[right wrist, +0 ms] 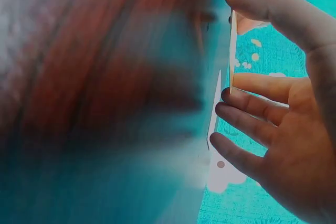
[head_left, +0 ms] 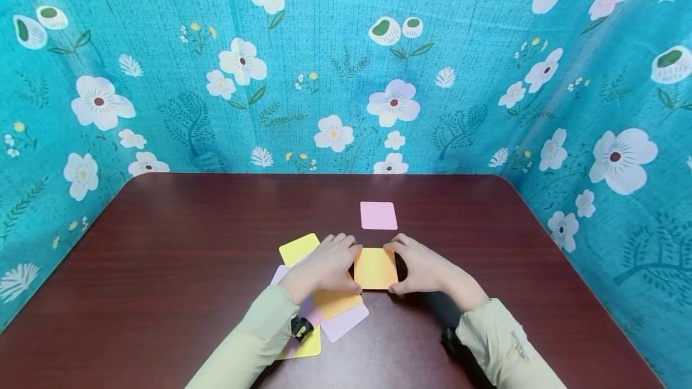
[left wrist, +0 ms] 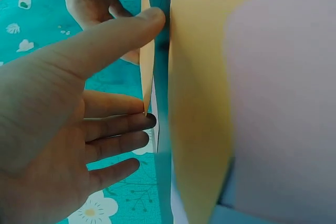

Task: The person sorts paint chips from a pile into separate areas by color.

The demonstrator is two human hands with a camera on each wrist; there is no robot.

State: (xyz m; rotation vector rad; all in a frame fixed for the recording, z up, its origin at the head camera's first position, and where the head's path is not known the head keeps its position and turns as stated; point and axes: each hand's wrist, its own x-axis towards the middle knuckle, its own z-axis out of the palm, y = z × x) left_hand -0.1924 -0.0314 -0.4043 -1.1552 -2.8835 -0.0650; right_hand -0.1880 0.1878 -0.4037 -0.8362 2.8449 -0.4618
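Observation:
An orange square card (head_left: 376, 269) with rounded corners lies between the two hands in the head view. My left hand (head_left: 330, 263) grips its left edge, thumb at the near corner and fingers at the far one. On the opposite edge, my right hand (head_left: 424, 266) holds it the same way. Seen edge-on in the left wrist view, the card (left wrist: 147, 72) bows slightly between thumb and index finger. In the right wrist view the thumb and fingertips meet the card's thin edge (right wrist: 232, 51), while the other fingers extend below.
A pink card (head_left: 378, 215) lies alone farther back on the dark wooden table (head_left: 216, 233). Under and around the left forearm, several overlapping cards spread out, among them a yellow card (head_left: 299, 249), another orange card (head_left: 336, 304) and a lilac card (head_left: 346, 322). A flowered blue curtain (head_left: 335, 65) hangs behind.

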